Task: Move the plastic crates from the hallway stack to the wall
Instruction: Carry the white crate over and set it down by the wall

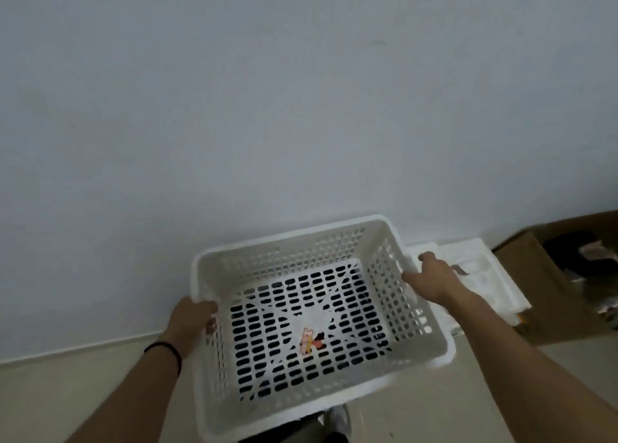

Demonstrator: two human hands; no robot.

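You've got one white perforated plastic crate (321, 312) up in both hands, so this looks like the carry-and-set-down part. Your left hand (192, 319) is wrapped over the left rim with the thumb hooked inside the wall, and your right hand (431, 280) grips the right rim, fingers curled over the outer edge. Both hands are closed on the crate, nothing loose.

The crate sits in the air between your arms, tilted a bit, its far end close to the pale grey wall (267, 91). Whether it's touching the wall or the beige floor (67, 392) yet I honestly can't tell, but your shoe (337, 421) shows below the near edge, so I'd guess it's off the ground.

For the set-down, I'd level it out first, lower it straight, and square the far rim to the white baseboard (83, 345) so later crates can stack or line up neatly. Watch the right side: there's white moulded packing foam (481, 272) on the floor just beside your right hand, and the crate could catch on it.

Count: one crate in view, two hands, one foam pile (can't tell how many pieces), one brown cardboard box (548, 275) at the right edge with dark stuff inside, one small colourful sticker (309, 342) on the crate bottom, one black band (167, 352) on your left wrist. The hallway stack isn't in view.
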